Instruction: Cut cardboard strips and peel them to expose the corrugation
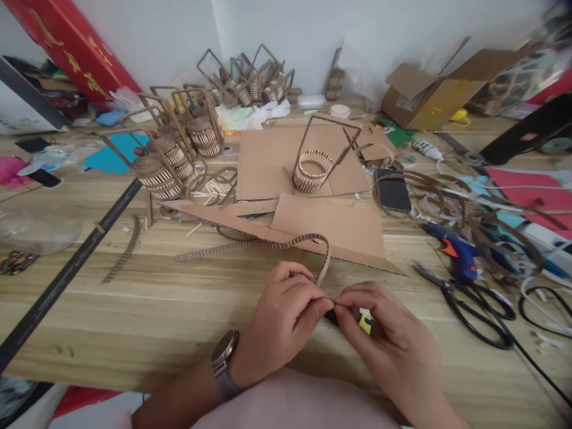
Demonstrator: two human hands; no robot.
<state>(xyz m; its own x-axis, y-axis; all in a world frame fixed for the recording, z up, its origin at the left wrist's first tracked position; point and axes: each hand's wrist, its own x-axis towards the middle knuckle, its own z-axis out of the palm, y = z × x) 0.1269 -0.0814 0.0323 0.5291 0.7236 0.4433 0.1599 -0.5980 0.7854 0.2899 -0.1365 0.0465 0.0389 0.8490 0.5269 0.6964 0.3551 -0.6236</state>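
Note:
A long corrugated cardboard strip [250,243] curves over the table and bends down into my left hand [290,319]. That hand is closed, pinching the strip. Fingertip to fingertip with it, my right hand [388,339] is closed in a pinch where the strip ends; the end itself is mostly hidden by the fingers. Partly covered by my right hand lies a black and yellow tool [365,322], whose kind I cannot make out. Just beyond the hands is a pointed cardboard sheet [330,226]. A small round slatted basket [313,173] with a tall cardboard handle stands farther back.
Scissors [473,310] and a blue glue gun [460,253] lie at right, near a phone [392,190] and tangled strips. Several lidded slatted baskets [156,176] stand at left, more along the wall. A long black bar [71,268] crosses the left side. A cardboard box [451,95] sits behind.

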